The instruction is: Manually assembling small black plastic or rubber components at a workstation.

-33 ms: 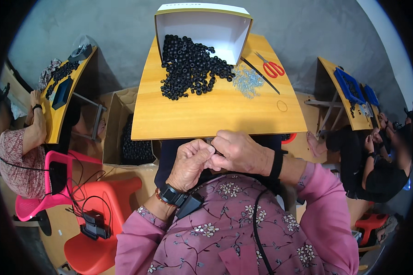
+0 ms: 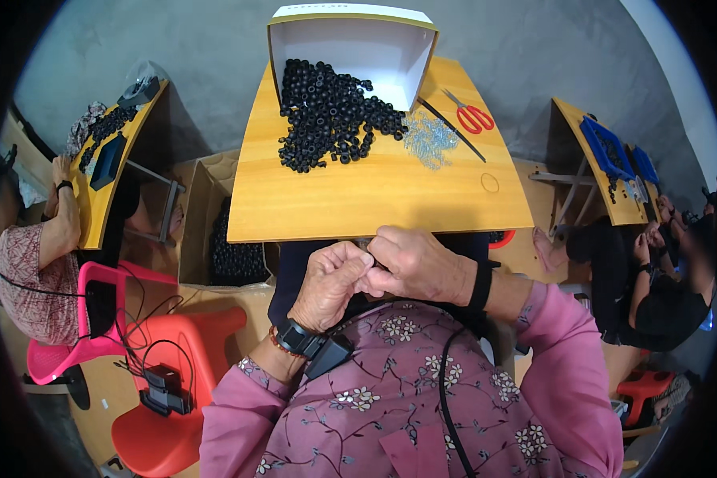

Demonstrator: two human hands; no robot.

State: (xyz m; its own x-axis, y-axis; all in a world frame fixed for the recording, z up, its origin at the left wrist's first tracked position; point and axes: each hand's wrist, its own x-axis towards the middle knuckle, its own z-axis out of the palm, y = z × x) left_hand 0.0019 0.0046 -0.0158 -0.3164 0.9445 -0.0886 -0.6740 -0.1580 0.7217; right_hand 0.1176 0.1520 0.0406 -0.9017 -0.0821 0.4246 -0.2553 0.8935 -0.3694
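My left hand (image 2: pixel 332 279) and my right hand (image 2: pixel 417 267) meet just in front of the near edge of the wooden table (image 2: pixel 358 211). The fingers of both are curled in and pressed together, fingertips touching. Whatever they pinch is hidden or too small to make out. Further back on the tabletop lies a heap of small black round parts with holes (image 2: pixel 327 119), spilling from a white box (image 2: pixel 390 64) tipped on its side. To the right of that heap is a pile of small clear or silvery pieces (image 2: pixel 430 142). A thin black stick (image 2: pixel 452 131) and red-handled scissors (image 2: pixel 475 119) lie beside it.
A thin ring (image 2: pixel 490 183) lies at the table's right. Left of the table stands a cardboard box (image 2: pixel 207 239) holding more black parts, near a red chair (image 2: pixel 167 398) with cables. People sit at side tables; blue trays (image 2: pixel 605 147) rest on the right one.
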